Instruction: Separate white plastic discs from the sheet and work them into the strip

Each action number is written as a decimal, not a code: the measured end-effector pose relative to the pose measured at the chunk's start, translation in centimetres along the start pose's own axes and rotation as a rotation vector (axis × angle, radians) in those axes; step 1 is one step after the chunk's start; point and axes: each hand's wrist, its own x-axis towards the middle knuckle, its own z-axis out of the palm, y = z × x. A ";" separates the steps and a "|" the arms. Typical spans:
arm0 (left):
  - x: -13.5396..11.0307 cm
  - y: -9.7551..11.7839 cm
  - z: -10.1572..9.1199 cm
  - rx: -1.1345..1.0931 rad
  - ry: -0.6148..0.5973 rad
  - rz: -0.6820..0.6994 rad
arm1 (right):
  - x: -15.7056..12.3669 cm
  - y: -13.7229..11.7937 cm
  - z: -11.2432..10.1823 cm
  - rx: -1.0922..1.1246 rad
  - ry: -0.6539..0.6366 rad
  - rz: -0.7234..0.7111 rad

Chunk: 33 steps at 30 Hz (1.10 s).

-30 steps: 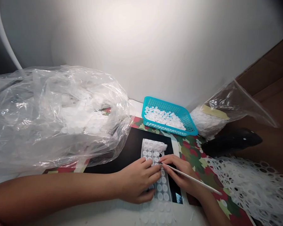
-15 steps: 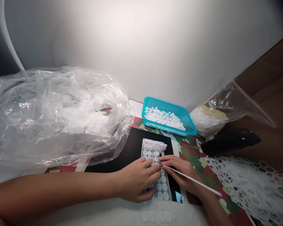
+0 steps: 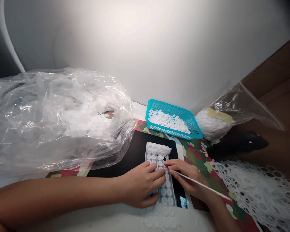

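A translucent strip [image 3: 169, 192] with rows of round white discs lies on a black mat [image 3: 125, 151]. My left hand [image 3: 145, 183] rests over the strip's left side, fingers bent and pressing on it, thumb lower down. At the right edge, my right hand [image 3: 187, 175] pinches a thin white stick-like tool [image 3: 203, 185], its rear end pointing down and right. The tool's tip is hidden at my fingers, close to the left fingertips. Just above, one dark round gap shows among the discs. The strip's far end is folded or curled over.
A blue basket [image 3: 198, 133] of small white discs stands behind the mat. To the left spreads a large clear bag [image 3: 106, 93] with white pieces. On the right are a filled bag [image 3: 212, 125], a black object [image 3: 236, 146] and a pile of ring-holed plastic scraps [image 3: 261, 193].
My right hand and the tool have shifted slightly right, and the tool's tip has drawn back toward my fingers. My left hand and the strip have hardly moved.
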 end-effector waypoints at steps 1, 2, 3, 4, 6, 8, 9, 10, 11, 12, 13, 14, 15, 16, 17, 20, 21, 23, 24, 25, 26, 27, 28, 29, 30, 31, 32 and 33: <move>0.0 0.0 0.0 0.002 0.001 0.001 | 0.0 0.0 0.0 -0.007 0.000 -0.002; 0.0 0.0 0.0 0.004 0.002 0.002 | 0.0 0.0 0.1 -0.016 -0.002 -0.002; 0.0 0.0 0.0 0.008 0.003 0.003 | 0.0 0.0 0.1 -0.029 -0.003 -0.003; 0.0 0.0 -0.1 0.010 0.003 0.005 | 0.0 0.0 0.1 -0.047 -0.006 -0.006; 0.1 0.0 -0.1 0.015 0.000 0.004 | -0.1 0.0 0.3 -0.098 -0.014 -0.017; 0.1 0.0 -0.1 0.017 -0.006 0.004 | -0.2 0.1 0.6 -0.164 -0.014 -0.054; 0.1 0.0 -0.1 0.015 -0.010 0.006 | -0.2 0.2 0.7 -0.197 -0.003 -0.086; 0.1 0.0 -0.1 0.012 -0.014 0.008 | -0.2 0.3 0.9 -0.228 0.017 -0.122; 0.1 0.0 -0.1 0.008 -0.018 0.009 | -0.2 0.4 1.2 -0.255 0.040 -0.157; 0.0 0.1 -0.1 0.005 -0.022 0.010 | -0.2 0.5 1.4 -0.277 0.065 -0.189; 0.0 0.1 -0.1 0.005 -0.025 0.008 | -0.2 0.7 1.6 -0.295 0.086 -0.211; 0.0 0.1 -0.1 0.006 -0.027 0.004 | -0.2 0.7 1.8 -0.305 0.106 -0.221; 0.0 0.1 -0.1 0.008 -0.029 0.001 | -0.1 0.8 2.0 -0.308 0.126 -0.222; 0.0 0.2 -0.1 0.010 -0.030 -0.002 | 0.0 0.8 2.1 -0.304 0.151 -0.216; 0.0 0.2 -0.1 0.010 -0.030 -0.005 | 0.0 0.7 2.2 -0.297 0.179 -0.201; 0.0 0.1 -0.1 0.011 -0.025 -0.003 | 0.3 0.3 2.4 -0.274 0.245 -0.122; 0.0 0.1 -0.2 0.013 -0.024 -0.001 | 0.4 0.2 2.4 -0.273 0.257 -0.098; 0.1 0.1 -0.2 0.014 -0.023 -0.002 | 0.5 -0.1 2.3 -0.277 0.275 -0.054; 0.1 0.1 -0.3 0.011 -0.022 -0.004 | 0.6 -0.2 2.3 -0.282 0.281 -0.034; 0.2 0.1 -0.3 0.005 -0.019 -0.004 | 0.6 -0.3 2.2 -0.288 0.291 -0.017; 0.2 0.1 -0.4 0.000 -0.015 -0.004 | 0.6 -0.4 2.1 -0.290 0.301 -0.005; 0.2 0.1 -0.4 -0.001 -0.009 -0.002 | 0.6 -0.4 1.9 -0.287 0.310 -0.001; 0.1 0.1 -0.3 0.004 -0.001 0.002 | 0.7 -0.4 1.8 -0.279 0.312 -0.005; 0.1 0.1 -0.2 0.014 0.008 0.008 | 0.7 -0.4 1.8 -0.266 0.307 -0.015; 0.0 0.2 -0.1 0.030 0.017 0.013 | 0.7 -0.4 1.7 -0.247 0.298 -0.024; 0.0 0.2 0.1 0.048 0.024 0.019 | 0.7 -0.4 1.6 -0.225 0.287 -0.030; -0.1 0.2 0.3 0.066 0.033 0.023 | 0.6 -0.3 1.5 -0.202 0.271 -0.028; -0.2 0.3 0.5 0.086 0.046 0.026 | 0.6 -0.3 1.5 -0.181 0.266 -0.023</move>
